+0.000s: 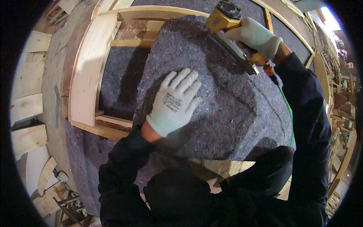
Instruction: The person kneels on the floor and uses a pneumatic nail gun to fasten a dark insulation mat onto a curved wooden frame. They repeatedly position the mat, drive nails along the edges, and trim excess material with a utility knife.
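A sheet of speckled grey-purple felt [227, 125] drapes over a wooden frame [89, 75]. My left hand [174, 102], in a white knit glove, lies flat on the felt with its fingers spread. In my gloved right hand [257, 38] is a yellow and black pneumatic staple gun [225, 17], gripped round its handle. The gun's long magazine slants across the felt at the upper right. A thin green air hose [289, 109] runs down from the handle's end beside my right forearm. My fingers partly hide the handle, so the trigger does not show.
Pale boards [28, 106] are stacked along the left side. Wood scraps [342, 151] are piled at the far right. My bent knee [264, 166] is close to the felt's near edge. Dark felt also shows through the frame's opening [121, 75].
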Available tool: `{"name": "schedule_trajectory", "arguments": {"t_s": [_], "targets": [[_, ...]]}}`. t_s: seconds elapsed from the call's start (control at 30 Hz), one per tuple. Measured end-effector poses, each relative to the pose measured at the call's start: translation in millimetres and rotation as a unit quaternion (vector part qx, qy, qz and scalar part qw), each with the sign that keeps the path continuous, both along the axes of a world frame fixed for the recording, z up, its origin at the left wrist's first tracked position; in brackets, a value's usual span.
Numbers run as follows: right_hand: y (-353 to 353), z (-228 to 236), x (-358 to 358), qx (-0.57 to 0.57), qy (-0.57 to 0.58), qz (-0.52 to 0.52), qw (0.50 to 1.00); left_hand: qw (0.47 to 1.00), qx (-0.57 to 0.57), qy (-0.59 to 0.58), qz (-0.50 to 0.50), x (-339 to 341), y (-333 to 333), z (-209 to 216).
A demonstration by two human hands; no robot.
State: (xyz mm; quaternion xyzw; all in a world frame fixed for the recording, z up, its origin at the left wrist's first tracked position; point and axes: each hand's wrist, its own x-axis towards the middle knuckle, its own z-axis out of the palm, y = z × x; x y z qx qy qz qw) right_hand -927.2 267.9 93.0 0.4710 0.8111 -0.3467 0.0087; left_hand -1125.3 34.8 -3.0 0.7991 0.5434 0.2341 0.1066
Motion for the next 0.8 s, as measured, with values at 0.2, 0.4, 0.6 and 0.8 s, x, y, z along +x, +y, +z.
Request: {"name": "schedule_trajectory", "arguments": {"t_s": [0.2,0.4,0.6,0.8], "targets": [[-56.3,15.2,10.3,-0.066,-0.076,0.034,0.994,0.965,0.046,-0.158,0.204,-51.9,7.1,-4.6],[-104.8,5.7,20.9,0.022,-0.006,0.114,0.993,0.900,-0.021,-0.329,0.285,-75.2,8.4,-20.1],[-171.4,-6.0,21.7,-0.026,-0.018,0.130,0.991,0.907,-0.004,-0.338,0.251,-83.2,7.9,-40.6],[-205.5,0.6,27.6,-0.109,0.010,0.186,0.976,0.905,-0.031,-0.325,0.274,-79.2,8.4,-29.8]]}}
